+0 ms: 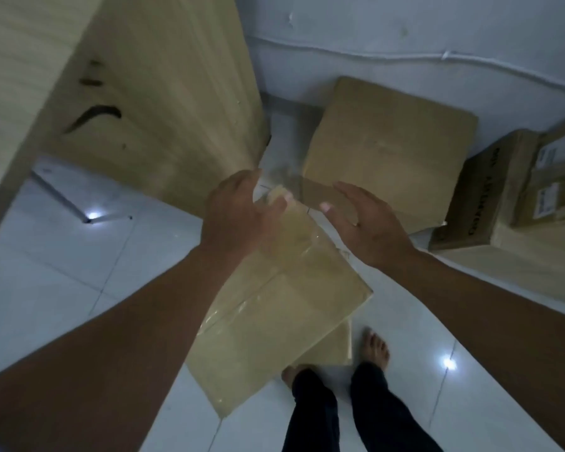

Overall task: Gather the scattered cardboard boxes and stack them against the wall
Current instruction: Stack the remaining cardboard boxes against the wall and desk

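A flat cardboard box sealed with clear tape (274, 308) lies tilted in the middle, over the white tiled floor (62, 272) just ahead of my feet. My left hand (238, 213) grips its far corner, thumb on the top face. My right hand (362, 223) hovers with straight fingers beside the same far end; whether it touches is unclear. A plain cardboard box (388, 148) lies against the pale wall (405, 27) beyond my hands. A very large cardboard box (150, 93) with a dark printed mark looms at the left.
At the right, a box with white labels and black print (509, 190) sits on a bigger box (519, 265). A white cable runs along the wall. My bare feet (375, 347) stand right behind the taped box.
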The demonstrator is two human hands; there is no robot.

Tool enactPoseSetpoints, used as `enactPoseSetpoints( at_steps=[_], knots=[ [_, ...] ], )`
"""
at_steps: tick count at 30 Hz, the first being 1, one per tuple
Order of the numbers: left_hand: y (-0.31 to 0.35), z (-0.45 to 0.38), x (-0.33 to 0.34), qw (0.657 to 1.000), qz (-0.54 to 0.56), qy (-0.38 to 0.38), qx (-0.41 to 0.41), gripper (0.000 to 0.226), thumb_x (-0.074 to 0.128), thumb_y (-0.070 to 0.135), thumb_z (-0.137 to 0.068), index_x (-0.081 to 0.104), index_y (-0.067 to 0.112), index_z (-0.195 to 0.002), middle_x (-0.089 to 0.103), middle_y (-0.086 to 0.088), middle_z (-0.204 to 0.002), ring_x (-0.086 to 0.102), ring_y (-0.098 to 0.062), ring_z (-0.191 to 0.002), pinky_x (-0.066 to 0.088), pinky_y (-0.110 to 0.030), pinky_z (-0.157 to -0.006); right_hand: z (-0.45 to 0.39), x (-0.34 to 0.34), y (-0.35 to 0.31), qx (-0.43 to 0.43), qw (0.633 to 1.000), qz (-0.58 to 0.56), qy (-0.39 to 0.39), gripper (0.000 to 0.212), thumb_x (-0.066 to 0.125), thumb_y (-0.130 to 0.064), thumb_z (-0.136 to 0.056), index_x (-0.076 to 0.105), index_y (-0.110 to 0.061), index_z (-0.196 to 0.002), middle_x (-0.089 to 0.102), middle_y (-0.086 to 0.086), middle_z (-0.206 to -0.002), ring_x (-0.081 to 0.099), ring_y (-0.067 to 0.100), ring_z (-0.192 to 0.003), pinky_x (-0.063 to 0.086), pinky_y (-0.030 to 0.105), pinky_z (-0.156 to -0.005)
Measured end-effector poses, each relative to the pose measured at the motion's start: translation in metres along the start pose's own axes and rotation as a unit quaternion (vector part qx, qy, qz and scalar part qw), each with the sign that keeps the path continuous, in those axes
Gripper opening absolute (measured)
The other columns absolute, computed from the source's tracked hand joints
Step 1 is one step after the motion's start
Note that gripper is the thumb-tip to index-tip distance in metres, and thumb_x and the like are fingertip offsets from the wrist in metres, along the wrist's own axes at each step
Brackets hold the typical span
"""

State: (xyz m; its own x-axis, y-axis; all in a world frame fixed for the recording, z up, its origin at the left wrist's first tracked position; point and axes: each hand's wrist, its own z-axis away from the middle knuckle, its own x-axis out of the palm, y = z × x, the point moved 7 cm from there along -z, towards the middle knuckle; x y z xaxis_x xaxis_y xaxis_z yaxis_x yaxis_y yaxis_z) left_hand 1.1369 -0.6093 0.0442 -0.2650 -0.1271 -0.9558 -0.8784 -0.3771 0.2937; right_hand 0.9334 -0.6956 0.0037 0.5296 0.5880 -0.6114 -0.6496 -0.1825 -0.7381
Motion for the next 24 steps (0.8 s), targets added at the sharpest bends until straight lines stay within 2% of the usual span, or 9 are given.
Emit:
enactPoseSetpoints(
  at_steps=[2,3,8,11,13,16,18,21,24],
  knots=[
    [-0.015,0.035,0.0,0.999,-0.027,0.037,0.006,0.056,0.06,0.062,-0.095,0.072,0.012,-0.119,0.07,-0.013,-0.113,0.066,-0.034,-0.103,0.055,-0.047,-0.085,0.014,0.008,-0.002,0.006,0.999,0.01,-0.032,0.077,0.046,-0.076,-0.089,0.049,-0.028,-0.15,0.051,-0.004,-0.152,0.048,0.019,-0.139,0.038,0.033,-0.112],
    [-0.024,0.054,0.0,0.999,-0.008,0.034,-0.04,0.064,0.061,0.066,-0.092,0.069,0.01,-0.123,0.068,-0.013,-0.115,0.065,-0.034,-0.105,0.054,-0.047,-0.087,0.02,0.013,-0.003,0.013,0.999,0.015,-0.051,0.081,0.047,-0.078,-0.087,0.046,-0.03,-0.152,0.049,-0.005,-0.154,0.046,0.019,-0.141,0.037,0.034,-0.113],
    [-0.044,0.153,-0.002,0.974,0.04,0.043,-0.22,0.1,0.058,0.078,-0.082,0.046,0.003,-0.146,0.049,-0.024,-0.147,0.05,-0.042,-0.133,0.045,-0.059,-0.105,0.039,0.034,-0.001,0.036,0.994,0.014,-0.104,0.089,0.064,-0.074,-0.082,0.038,-0.032,-0.156,0.044,-0.004,-0.156,0.043,0.021,-0.142,0.036,0.039,-0.116],
    [-0.056,0.205,0.002,0.933,0.077,0.055,-0.346,0.114,0.062,0.081,-0.076,0.032,0.005,-0.155,0.036,-0.02,-0.158,0.037,-0.037,-0.145,0.037,-0.055,-0.115,0.036,0.047,0.006,0.056,0.989,0.015,-0.133,0.105,0.064,-0.079,-0.079,0.021,-0.034,-0.163,0.031,-0.006,-0.165,0.036,0.019,-0.147,0.029,0.03,-0.116],
    [-0.063,0.23,0.007,0.895,0.143,0.073,-0.416,0.121,0.065,0.083,-0.07,0.026,0.008,-0.156,0.034,-0.013,-0.158,0.035,-0.031,-0.145,0.035,-0.047,-0.116,0.026,0.052,0.008,0.052,0.988,0.029,-0.14,0.115,0.061,-0.092,-0.069,0.02,-0.037,-0.162,0.029,-0.008,-0.166,0.035,0.018,-0.148,0.028,0.03,-0.116],
    [-0.075,0.248,0.025,0.836,0.231,0.079,-0.492,0.124,0.075,0.076,-0.068,0.021,0.007,-0.156,0.036,-0.009,-0.156,0.036,-0.028,-0.145,0.037,-0.045,-0.116,0.009,0.06,0.01,0.064,0.988,0.005,-0.139,0.126,0.061,-0.102,-0.05,0.028,-0.044,-0.157,0.041,-0.012,-0.159,0.045,0.018,-0.142,0.038,0.044,-0.116],
    [-0.08,0.252,0.034,0.809,0.261,0.077,-0.521,0.115,0.074,0.08,-0.061,0.03,0.016,-0.146,0.051,-0.003,-0.143,0.052,-0.03,-0.131,0.045,-0.049,-0.109,0.003,0.07,0.013,0.069,0.985,-0.005,-0.158,0.127,0.067,-0.1,-0.047,0.029,-0.046,-0.155,0.047,-0.015,-0.154,0.05,0.017,-0.138,0.042,0.046,-0.114],
    [-0.083,0.254,0.036,0.784,0.285,0.103,-0.541,0.09,0.081,0.072,-0.064,0.04,0.03,-0.133,0.057,0.012,-0.119,0.057,-0.019,-0.109,0.048,-0.04,-0.101,0.004,0.078,0.012,0.06,0.986,-0.028,-0.154,0.127,0.074,-0.096,-0.044,0.033,-0.045,-0.153,0.056,-0.017,-0.144,0.058,0.014,-0.129,0.048,0.044,-0.109],
    [-0.082,0.255,0.032,0.778,0.275,0.111,-0.554,0.093,0.084,0.069,-0.063,0.042,0.031,-0.137,0.054,0.014,-0.115,0.052,-0.016,-0.103,0.045,-0.035,-0.097,0.012,0.074,0.005,0.036,0.989,-0.054,-0.136,0.114,0.081,-0.085,-0.052,0.04,-0.043,-0.151,0.061,-0.017,-0.136,0.06,0.011,-0.123,0.05,0.04,-0.106]
  ],
)
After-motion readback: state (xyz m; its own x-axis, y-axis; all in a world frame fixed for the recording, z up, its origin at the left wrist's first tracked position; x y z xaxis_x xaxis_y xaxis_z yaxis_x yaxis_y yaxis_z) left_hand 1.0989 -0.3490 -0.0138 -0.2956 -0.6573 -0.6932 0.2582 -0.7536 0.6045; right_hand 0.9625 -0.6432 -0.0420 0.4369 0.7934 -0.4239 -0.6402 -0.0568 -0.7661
